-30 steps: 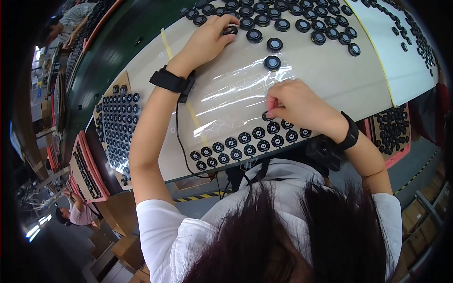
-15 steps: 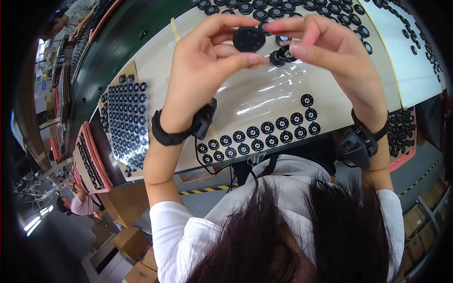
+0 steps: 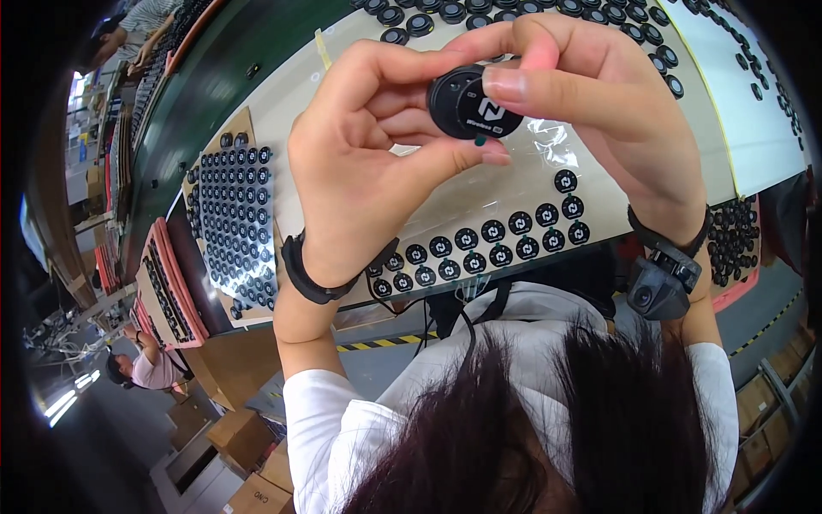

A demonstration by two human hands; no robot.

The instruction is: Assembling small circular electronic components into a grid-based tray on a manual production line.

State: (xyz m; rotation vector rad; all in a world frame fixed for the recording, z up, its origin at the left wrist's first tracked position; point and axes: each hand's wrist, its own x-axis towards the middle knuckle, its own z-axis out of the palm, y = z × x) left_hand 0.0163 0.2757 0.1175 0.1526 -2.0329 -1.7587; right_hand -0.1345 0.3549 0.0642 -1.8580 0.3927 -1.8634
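Note:
My left hand (image 3: pixel 355 146) grips a round black plastic disc (image 3: pixel 444 101) by its rim, fingers behind and thumb below. Against its face lies a round black sticker (image 3: pixel 490 120) with a white logo and a small teal tab at its lower edge. My right hand (image 3: pixel 612 98) pinches the sticker's upper right edge, the thumb in front. The sticker sits a little right of the disc's middle; whether it touches all over I cannot tell. Below my hands, rows of the same stickers (image 3: pixel 492 231) lie on clear film along the near table edge.
Several black discs (image 3: pixel 419 24) stand at the table's far side. More small black parts lie on a white sheet (image 3: pixel 728 111) at the right. A board of black discs (image 3: pixel 235 197) is at the left, beside a green conveyor (image 3: pixel 205 111). A pink tray (image 3: pixel 736 283) of parts is lower right.
The disc has turned and come closer to my right hand. The sticker, previously held apart in my right hand, is now against the disc's face.

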